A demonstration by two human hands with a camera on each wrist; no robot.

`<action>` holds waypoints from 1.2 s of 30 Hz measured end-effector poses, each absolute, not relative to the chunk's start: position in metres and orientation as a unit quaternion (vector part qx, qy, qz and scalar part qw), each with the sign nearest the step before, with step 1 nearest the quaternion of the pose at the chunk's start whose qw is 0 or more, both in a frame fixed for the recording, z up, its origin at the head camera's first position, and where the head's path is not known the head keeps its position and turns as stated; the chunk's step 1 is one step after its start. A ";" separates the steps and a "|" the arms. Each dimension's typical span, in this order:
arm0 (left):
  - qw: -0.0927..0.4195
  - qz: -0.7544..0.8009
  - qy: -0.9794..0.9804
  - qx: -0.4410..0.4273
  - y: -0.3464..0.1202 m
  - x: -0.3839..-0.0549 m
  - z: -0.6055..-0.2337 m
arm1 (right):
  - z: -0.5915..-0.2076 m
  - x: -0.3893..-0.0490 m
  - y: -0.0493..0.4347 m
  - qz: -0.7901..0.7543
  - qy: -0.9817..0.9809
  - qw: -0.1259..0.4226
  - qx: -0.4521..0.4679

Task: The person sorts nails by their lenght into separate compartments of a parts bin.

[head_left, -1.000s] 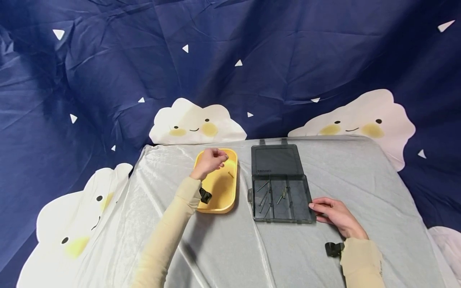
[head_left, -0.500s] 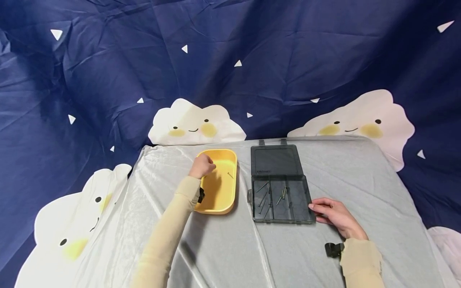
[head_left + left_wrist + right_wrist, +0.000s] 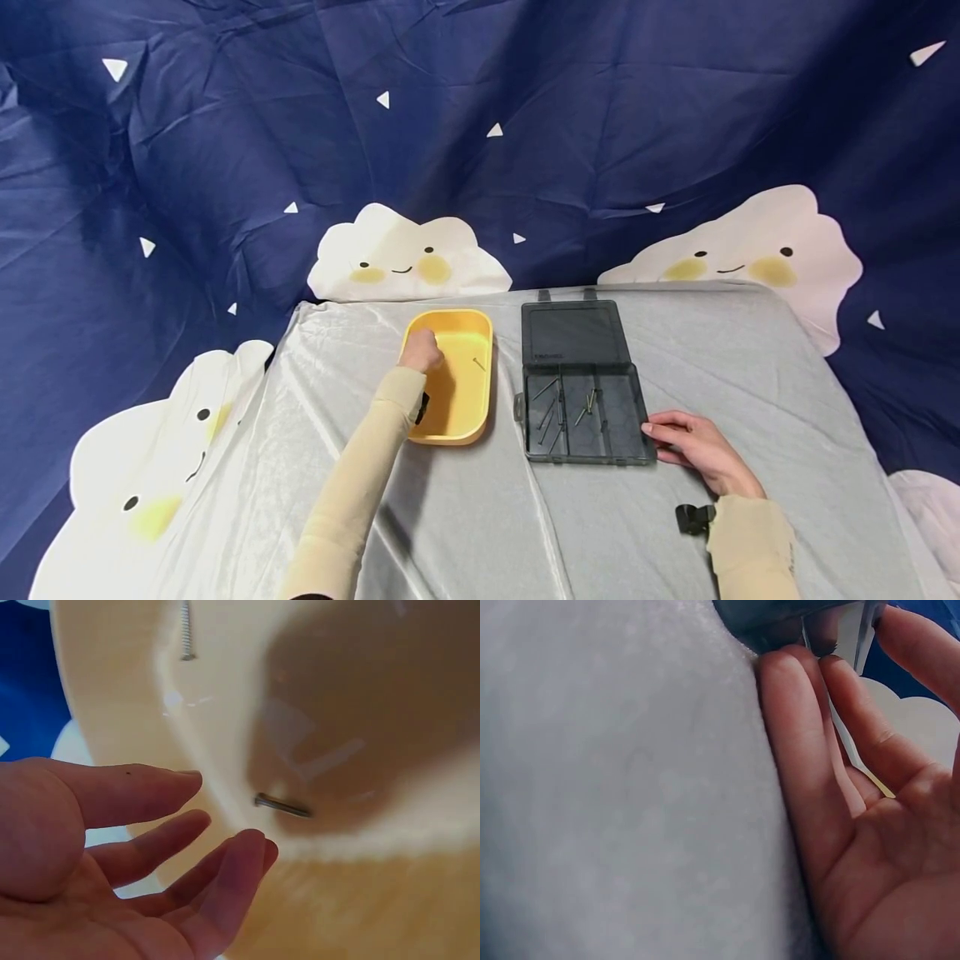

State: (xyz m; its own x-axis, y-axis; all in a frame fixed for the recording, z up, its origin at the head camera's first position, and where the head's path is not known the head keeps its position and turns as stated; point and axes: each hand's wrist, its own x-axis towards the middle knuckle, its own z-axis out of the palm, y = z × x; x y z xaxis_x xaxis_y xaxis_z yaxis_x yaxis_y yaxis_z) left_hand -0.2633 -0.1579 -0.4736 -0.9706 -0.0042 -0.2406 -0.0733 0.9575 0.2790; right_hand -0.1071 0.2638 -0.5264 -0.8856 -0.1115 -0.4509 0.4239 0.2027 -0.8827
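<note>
My left hand (image 3: 422,351) is down inside the yellow bin (image 3: 448,437), near its left wall. In the left wrist view its fingers and thumb stand apart around nothing, close to a screw (image 3: 283,805) on the bin floor. Another screw (image 3: 187,634) lies farther off by the wall. My right hand (image 3: 701,450) holds the right edge of a dark see-through compartment box (image 3: 626,450), thumb at the rim and other fingers against its side. The box lies with its lid (image 3: 574,333) folded back. Several screws (image 3: 589,404) lie in its left and middle compartments.
A grey velvety cloth (image 3: 480,517) covers the table under bin and box. Behind it hangs a dark blue curtain (image 3: 450,167) with white clouds and triangles. The box's latch (image 3: 518,407) sticks out toward the bin.
My left hand has moved left and lower within the bin, away from its far right part. The right hand stays at the box edge, and the box has not moved.
</note>
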 end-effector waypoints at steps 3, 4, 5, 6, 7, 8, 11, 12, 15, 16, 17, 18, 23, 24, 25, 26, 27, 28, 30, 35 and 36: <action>0.122 0.133 0.983 -0.021 -0.155 -0.254 -0.468 | -0.526 -0.107 0.264 -0.622 0.745 0.215 0.106; 0.127 0.130 0.983 -0.021 -0.155 -0.253 -0.470 | -0.526 -0.107 0.264 -0.622 0.746 0.215 0.105; 0.129 0.127 0.983 -0.020 -0.156 -0.253 -0.472 | -0.526 -0.107 0.264 -0.622 0.746 0.215 0.106; 0.131 0.125 0.983 -0.018 -0.157 -0.255 -0.475 | -0.526 -0.107 0.264 -0.622 0.745 0.215 0.107; 0.132 0.122 0.984 -0.015 -0.157 -0.255 -0.478 | -0.526 -0.107 0.264 -0.622 0.745 0.214 0.107; 0.132 0.117 0.984 -0.011 -0.158 -0.256 -0.480 | -0.526 -0.107 0.264 -0.622 0.745 0.214 0.108; 0.128 0.103 0.986 -0.001 -0.159 -0.259 -0.486 | -0.526 -0.107 0.264 -0.621 0.746 0.214 0.106; 0.127 0.102 0.987 -0.002 -0.159 -0.259 -0.488 | -0.526 -0.107 0.264 -0.622 0.746 0.214 0.107; 0.117 0.095 0.989 0.000 -0.157 -0.259 -0.490 | -0.526 -0.107 0.263 -0.622 0.746 0.215 0.103; 0.113 0.092 0.989 0.002 -0.157 -0.260 -0.491 | -0.526 -0.107 0.263 -0.623 0.745 0.215 0.104; 0.113 0.092 0.989 0.001 -0.156 -0.259 -0.491 | -0.526 -0.107 0.263 -0.623 0.744 0.216 0.102; 0.113 0.094 0.989 0.000 -0.155 -0.258 -0.491 | -0.526 -0.107 0.263 -0.625 0.743 0.216 0.105; 0.120 0.099 0.988 -0.012 -0.151 -0.255 -0.491 | -0.527 -0.108 0.263 -0.626 0.740 0.219 0.110; 0.123 0.097 0.988 -0.013 -0.151 -0.255 -0.491 | -0.527 -0.108 0.263 -0.625 0.741 0.219 0.110; 0.126 0.095 0.987 -0.015 -0.150 -0.254 -0.491 | -0.528 -0.108 0.263 -0.625 0.741 0.219 0.112; 0.128 0.092 0.987 -0.016 -0.150 -0.254 -0.491 | -0.528 -0.108 0.263 -0.624 0.741 0.220 0.112; 0.132 0.091 0.987 -0.018 -0.149 -0.253 -0.491 | -0.528 -0.108 0.263 -0.623 0.742 0.221 0.113; 0.135 0.089 0.987 -0.018 -0.149 -0.253 -0.491 | -0.528 -0.108 0.263 -0.623 0.742 0.221 0.112; 0.142 0.089 0.986 -0.019 -0.148 -0.252 -0.491 | -0.527 -0.107 0.263 -0.624 0.741 0.221 0.113; 0.150 0.082 0.985 -0.012 -0.148 -0.249 -0.489 | -0.525 -0.107 0.263 -0.622 0.741 0.223 0.116; 0.151 0.080 0.985 -0.011 -0.148 -0.249 -0.489 | -0.525 -0.107 0.263 -0.622 0.741 0.223 0.117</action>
State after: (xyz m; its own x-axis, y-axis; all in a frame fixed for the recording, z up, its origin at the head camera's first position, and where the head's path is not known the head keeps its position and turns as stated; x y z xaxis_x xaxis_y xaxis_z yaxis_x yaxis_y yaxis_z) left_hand -0.2487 -0.1476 -0.4887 -0.9539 0.0032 -0.3002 -0.0453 0.9869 0.1547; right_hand -0.1074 0.2625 -0.5252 -0.8731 -0.1040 -0.4764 0.4512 0.1979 -0.8702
